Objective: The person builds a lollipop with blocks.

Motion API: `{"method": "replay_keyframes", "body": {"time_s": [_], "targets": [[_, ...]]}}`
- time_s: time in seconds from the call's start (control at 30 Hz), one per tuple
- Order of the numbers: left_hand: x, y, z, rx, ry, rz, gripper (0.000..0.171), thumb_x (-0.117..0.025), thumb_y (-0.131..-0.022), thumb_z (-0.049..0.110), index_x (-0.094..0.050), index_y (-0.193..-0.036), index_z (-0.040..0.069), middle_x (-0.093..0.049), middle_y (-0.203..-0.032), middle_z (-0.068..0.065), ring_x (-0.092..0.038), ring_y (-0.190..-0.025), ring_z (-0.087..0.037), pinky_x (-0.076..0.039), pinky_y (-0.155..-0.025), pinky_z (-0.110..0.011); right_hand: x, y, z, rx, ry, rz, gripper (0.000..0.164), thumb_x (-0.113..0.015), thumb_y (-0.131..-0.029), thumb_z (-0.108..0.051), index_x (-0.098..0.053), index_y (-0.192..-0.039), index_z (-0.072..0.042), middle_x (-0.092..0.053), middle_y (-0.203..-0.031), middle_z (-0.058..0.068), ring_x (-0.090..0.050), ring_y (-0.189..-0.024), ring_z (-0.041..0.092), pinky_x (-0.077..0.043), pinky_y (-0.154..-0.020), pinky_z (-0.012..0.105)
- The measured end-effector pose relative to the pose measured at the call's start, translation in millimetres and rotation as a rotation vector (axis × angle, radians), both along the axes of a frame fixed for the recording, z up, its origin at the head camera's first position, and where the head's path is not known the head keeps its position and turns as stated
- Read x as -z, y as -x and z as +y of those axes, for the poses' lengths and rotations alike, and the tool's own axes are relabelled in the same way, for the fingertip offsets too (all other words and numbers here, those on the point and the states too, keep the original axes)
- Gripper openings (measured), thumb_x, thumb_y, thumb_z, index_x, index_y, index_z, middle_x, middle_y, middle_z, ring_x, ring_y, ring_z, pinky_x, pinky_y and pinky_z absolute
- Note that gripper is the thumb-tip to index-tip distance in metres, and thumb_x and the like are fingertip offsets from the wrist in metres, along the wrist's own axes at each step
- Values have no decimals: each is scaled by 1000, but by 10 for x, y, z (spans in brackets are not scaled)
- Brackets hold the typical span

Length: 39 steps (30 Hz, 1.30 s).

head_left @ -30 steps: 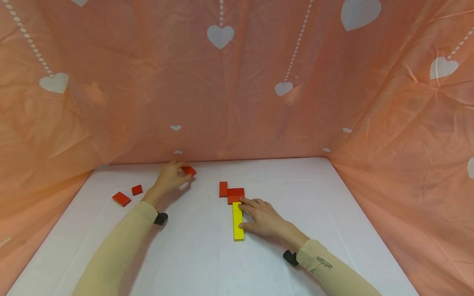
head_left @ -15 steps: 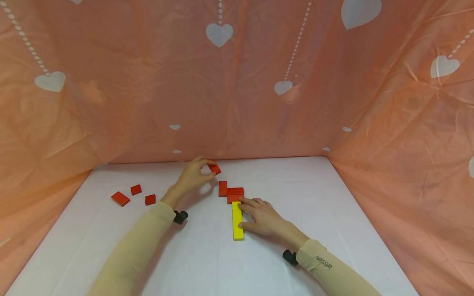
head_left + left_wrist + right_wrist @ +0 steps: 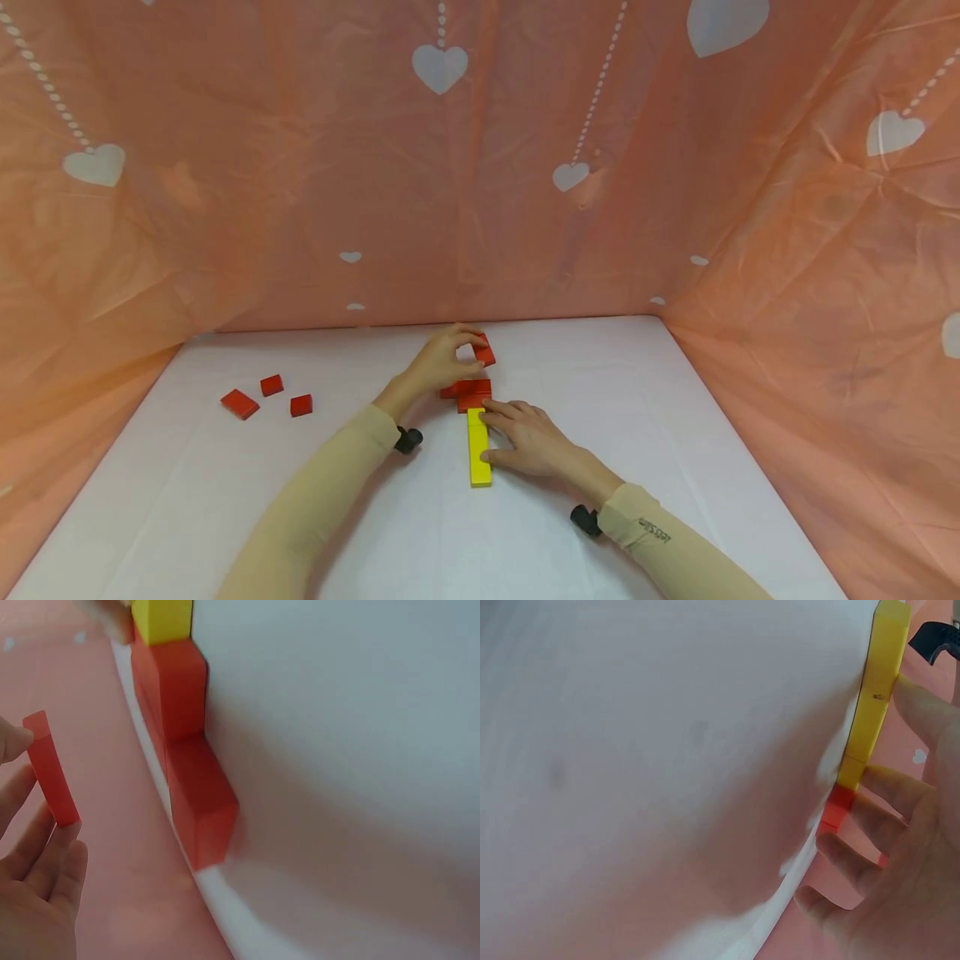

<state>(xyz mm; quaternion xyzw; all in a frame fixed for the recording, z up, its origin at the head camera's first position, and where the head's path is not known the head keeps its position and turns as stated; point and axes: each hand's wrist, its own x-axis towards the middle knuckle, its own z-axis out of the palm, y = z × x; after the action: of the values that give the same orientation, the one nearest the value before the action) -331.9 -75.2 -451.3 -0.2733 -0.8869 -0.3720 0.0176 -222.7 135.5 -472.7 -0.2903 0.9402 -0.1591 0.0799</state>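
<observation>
My left hand point(image 3: 435, 362) pinches a red block point(image 3: 483, 350) between thumb and fingers, beyond the row of blocks. In the left wrist view the held block point(image 3: 51, 769) stands apart from the others. Two red blocks point(image 3: 474, 404) lie side by side at the far end of a short yellow block. Another red block point(image 3: 448, 392) joins them on the left, partly hidden by the left hand. A long yellow block point(image 3: 479, 461) continues the row nearer to me. The relaxed fingers and thumb of my right hand point(image 3: 536, 439) touch the right side of the row.
Off to the left lie a larger red block point(image 3: 240, 404) and two small red blocks, one point(image 3: 272, 385) behind the other point(image 3: 302, 406). The white table point(image 3: 637, 375) ends at a pink cloth backdrop point(image 3: 510, 250) with hearts, at the back and both sides.
My left hand has carried the red block rightward, from the back left to beyond the row. Its arm has uncovered a small red block at left. The right hand has stayed in place.
</observation>
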Motion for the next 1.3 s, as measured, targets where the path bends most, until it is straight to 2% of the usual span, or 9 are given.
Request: {"method": "replay_keyframes", "body": {"time_s": [0.23, 0.33, 0.5, 0.67, 0.87, 1.13, 1.3], "targets": [[25, 69, 184, 130, 134, 51, 35, -77, -93, 20, -74, -126, 8, -60, -144, -9, -52, -138, -31, -40, -118, -48, -14, 2, -1, -13, -4, 2, 66, -71, -96, -47, -55, -152, -15, -41, -164, 7, -41, -146, 36, -33, -118, 62], [25, 110, 245, 177, 172, 34, 33, -78, -94, 21, -75, -125, 9, -61, -143, -9, -53, -137, -29, -39, -119, -47, -13, 7, 0, -17, 3, 10, 65, -71, -96, -46, -56, -151, -15, -43, -163, 8, -41, -145, 37, -33, -118, 63], [23, 142, 309, 215, 239, -36, 31, -78, -95, 22, -75, -123, 10, -62, -142, -7, -53, -137, -28, -37, -121, -46, -19, 5, 0, -13, 14, 1, 63, -71, -97, -46, -56, -151, -15, -43, -163, 7, -39, -147, 38, -32, -118, 64], [54, 140, 333, 229, 276, -90, 27, -78, -95, 18, -76, -120, 9, -64, -139, -8, -56, -131, -28, -42, -117, -45, -14, -1, -3, -13, 10, 1, 64, -70, -97, -47, -56, -150, -15, -44, -162, 8, -40, -146, 37, -33, -118, 63], [92, 135, 331, 238, 268, -123, 29, -78, -95, 17, -75, -122, 8, -66, -134, -8, -59, -124, -27, -45, -113, -44, 1, -1, 3, -12, 1, 18, 64, -70, -97, -47, -56, -150, -14, -44, -162, 7, -40, -146, 36, -33, -118, 63], [137, 164, 342, 157, 284, -94, 34, -75, -98, 24, -72, -129, 10, -69, -129, -7, -63, -115, -25, -50, -109, -45, 11, 9, 5, -20, 1, 30, 63, -71, -97, -46, -57, -150, -14, -43, -163, 7, -40, -146, 37, -34, -117, 63], [145, 162, 366, 143, 325, -104, 37, -74, -98, 29, -72, -131, 12, -68, -127, -6, -62, -114, -24, -49, -109, -44, 8, 10, 11, -21, 1, 31, 62, -71, -97, -45, -57, -149, -15, -42, -163, 7, -40, -146, 36, -34, -117, 62]]}}
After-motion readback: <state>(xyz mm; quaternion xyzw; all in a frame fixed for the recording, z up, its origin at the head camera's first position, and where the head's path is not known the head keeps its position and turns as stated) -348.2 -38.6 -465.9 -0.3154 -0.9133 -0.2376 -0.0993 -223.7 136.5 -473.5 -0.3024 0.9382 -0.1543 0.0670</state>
